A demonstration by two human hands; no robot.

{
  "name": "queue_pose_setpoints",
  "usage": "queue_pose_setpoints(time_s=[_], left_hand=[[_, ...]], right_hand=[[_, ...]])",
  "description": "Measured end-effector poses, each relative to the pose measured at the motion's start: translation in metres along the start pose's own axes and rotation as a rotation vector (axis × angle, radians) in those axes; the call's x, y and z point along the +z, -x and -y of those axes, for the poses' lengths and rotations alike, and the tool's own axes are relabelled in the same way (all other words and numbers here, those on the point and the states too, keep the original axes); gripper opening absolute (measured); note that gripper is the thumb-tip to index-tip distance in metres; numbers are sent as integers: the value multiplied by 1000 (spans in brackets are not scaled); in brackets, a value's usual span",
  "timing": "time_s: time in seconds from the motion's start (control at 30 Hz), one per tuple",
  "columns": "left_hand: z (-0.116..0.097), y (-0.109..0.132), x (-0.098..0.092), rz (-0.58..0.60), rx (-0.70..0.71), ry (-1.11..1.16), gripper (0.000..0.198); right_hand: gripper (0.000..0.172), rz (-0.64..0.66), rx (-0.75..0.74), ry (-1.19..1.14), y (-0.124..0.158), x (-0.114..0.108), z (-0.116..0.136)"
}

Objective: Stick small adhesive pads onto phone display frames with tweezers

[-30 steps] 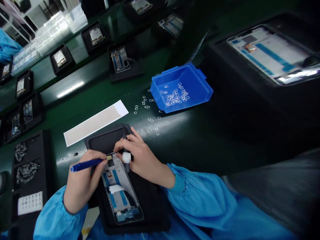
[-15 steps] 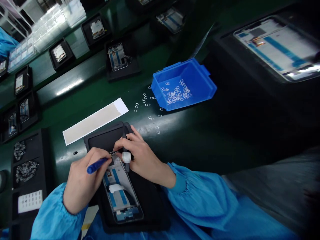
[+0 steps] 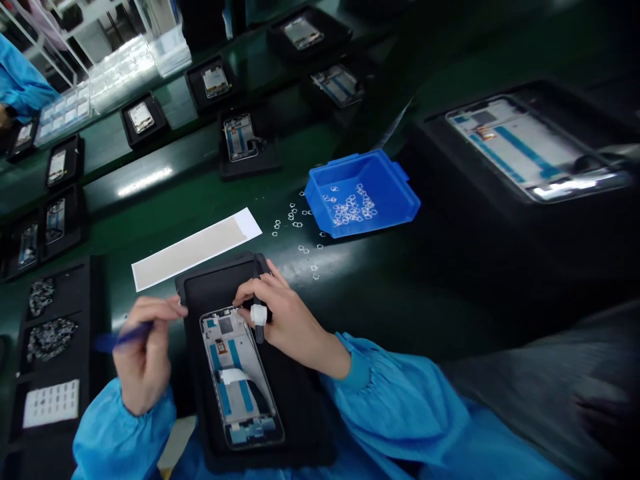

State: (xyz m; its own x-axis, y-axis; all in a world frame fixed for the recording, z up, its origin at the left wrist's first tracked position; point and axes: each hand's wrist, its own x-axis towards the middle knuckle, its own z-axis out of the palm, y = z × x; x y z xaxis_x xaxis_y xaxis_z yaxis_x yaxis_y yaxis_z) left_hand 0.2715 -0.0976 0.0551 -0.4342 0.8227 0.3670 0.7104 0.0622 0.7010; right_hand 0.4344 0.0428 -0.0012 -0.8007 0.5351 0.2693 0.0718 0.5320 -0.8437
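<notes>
My left hand [image 3: 147, 347] is raised left of the phone frame, its fingers closed around a blue pen-like tool [image 3: 117, 340] that is smeared by motion. A phone frame [image 3: 243, 380] with blue strips and a white tab lies in a black tray [image 3: 215, 280]. At the frame's top right corner, the thumb and fingertips of my right hand [image 3: 287, 313] touch its edge. That same hand is closed round a dark slim tool [image 3: 259, 333] with a white wrap; part of the tool is hidden by the fingers.
A blue bin [image 3: 390, 200] holds many small white outline pieces, with several more scattered on the green table beside it. Behind the tray lies a beige-and-white strip [image 3: 193, 253]. A black parts tray [image 3: 55, 387] stands left. More phone frames in trays sit around, one large [image 3: 520, 150] at right.
My left hand has pulled back from the frame's top edge to the left, taking the blue tool along. My right hand stays at the corner. The view has shifted slightly.
</notes>
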Motion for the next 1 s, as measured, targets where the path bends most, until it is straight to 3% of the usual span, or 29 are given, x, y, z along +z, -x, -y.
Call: queue_pose_setpoints(time_s=[0.13,0.23,0.4,0.5,0.57,0.63,0.73,0.87,1.0], left_hand=[[8,16,4,307,279,-459,25],[9,19,13,365,396,-697,33],[-1,11,16,475,369,-770,34],[-3,1,9,573,298,-707,35],[3,-14,3,611,241,-569,37],[13,-38,1,565,188,-430,37],[32,-86,17,526,130,-474,37],[54,-138,58,826,179,-649,40],[67,-152,83,961,246,-628,43]], right_hand=[[17,-7,-6,6,-1,0,-1],[15,-10,-2,3,-2,1,-1],[11,-5,-7,6,1,2,1],[10,-66,42,-126,-1,-12,-5],[20,-196,146,-272,-12,-28,-16],[36,-310,287,-400,-30,-44,-33],[43,-293,463,-494,-65,-54,-62],[28,-292,503,-437,-96,-40,-91],[20,-277,495,-362,-97,-28,-101]])
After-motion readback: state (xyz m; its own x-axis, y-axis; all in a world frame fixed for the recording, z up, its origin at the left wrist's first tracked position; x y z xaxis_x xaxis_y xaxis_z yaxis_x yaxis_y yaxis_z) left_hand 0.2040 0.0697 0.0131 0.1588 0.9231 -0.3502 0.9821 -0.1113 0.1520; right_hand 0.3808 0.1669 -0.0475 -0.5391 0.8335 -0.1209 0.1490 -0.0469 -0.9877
